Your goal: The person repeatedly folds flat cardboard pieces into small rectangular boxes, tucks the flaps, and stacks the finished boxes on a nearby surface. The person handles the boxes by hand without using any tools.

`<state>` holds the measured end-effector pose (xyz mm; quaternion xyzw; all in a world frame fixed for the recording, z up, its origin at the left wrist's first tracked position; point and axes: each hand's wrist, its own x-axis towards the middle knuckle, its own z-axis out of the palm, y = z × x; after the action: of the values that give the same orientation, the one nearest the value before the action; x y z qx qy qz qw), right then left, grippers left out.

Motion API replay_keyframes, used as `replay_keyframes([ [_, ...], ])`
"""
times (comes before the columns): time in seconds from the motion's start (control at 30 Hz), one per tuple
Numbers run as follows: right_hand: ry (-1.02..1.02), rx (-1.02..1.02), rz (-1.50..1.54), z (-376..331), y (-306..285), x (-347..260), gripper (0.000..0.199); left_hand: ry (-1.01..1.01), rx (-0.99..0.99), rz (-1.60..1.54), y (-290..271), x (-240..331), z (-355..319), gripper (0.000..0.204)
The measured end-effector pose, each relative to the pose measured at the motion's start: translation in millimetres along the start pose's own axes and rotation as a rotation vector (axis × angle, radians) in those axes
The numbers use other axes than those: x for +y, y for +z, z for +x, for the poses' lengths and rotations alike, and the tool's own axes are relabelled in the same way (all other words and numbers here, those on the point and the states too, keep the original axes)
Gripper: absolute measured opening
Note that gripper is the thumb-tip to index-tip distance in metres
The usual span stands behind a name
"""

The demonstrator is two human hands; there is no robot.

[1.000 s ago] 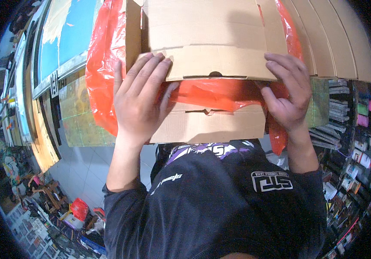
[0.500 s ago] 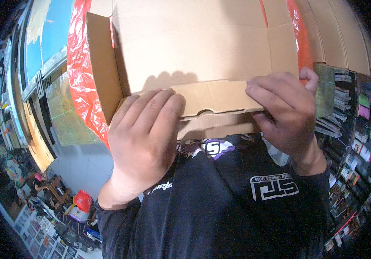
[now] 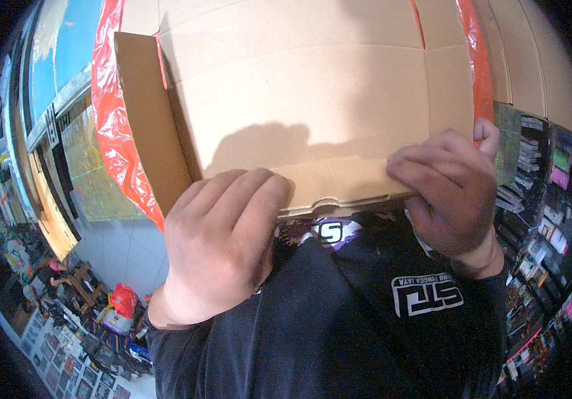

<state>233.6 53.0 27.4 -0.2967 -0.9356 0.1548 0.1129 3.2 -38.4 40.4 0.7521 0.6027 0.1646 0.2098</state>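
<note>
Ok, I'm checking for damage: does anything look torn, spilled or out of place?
Mainly the blue panel at upper left: it bears a ragged pale patch, perhaps peeled, that interrupts the blue. The red plastic sheet is crinkled beside the left wall of the cardboard box. I see no spill or plain tear on the box.

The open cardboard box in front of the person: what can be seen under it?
Red plastic shows past the left and right sides of the cardboard box and through two slits in it. What lies under its middle cannot be seen, because the cardboard covers it.
</note>
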Motion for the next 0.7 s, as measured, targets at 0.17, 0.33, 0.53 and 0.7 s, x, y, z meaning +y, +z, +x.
replay_keyframes([
  [0.17, -0.009, -0.019, 0.011, 0.3, -0.2, 0.5, 0.025, 0.009, 0.000, -0.031, 3.7, -1.1, -1.0, 0.031],
  [0.33, -0.001, -0.045, 0.047, 0.1, -3.3, -0.5, 0.022, 0.016, 0.004, -0.067, -0.7, 0.2, -1.9, 0.032],
  [0.53, 0.079, 0.484, 0.369, 0.9, -3.2, 31.6, 0.049, -0.171, 0.830, -0.315, -4.1, -38.0, -11.0, 0.062],
  [0.7, 0.401, 0.687, 0.916, 21.3, -6.2, 76.4, 0.053, -0.409, 0.895, -0.908, -16.1, -104.5, 5.6, 0.049],
])
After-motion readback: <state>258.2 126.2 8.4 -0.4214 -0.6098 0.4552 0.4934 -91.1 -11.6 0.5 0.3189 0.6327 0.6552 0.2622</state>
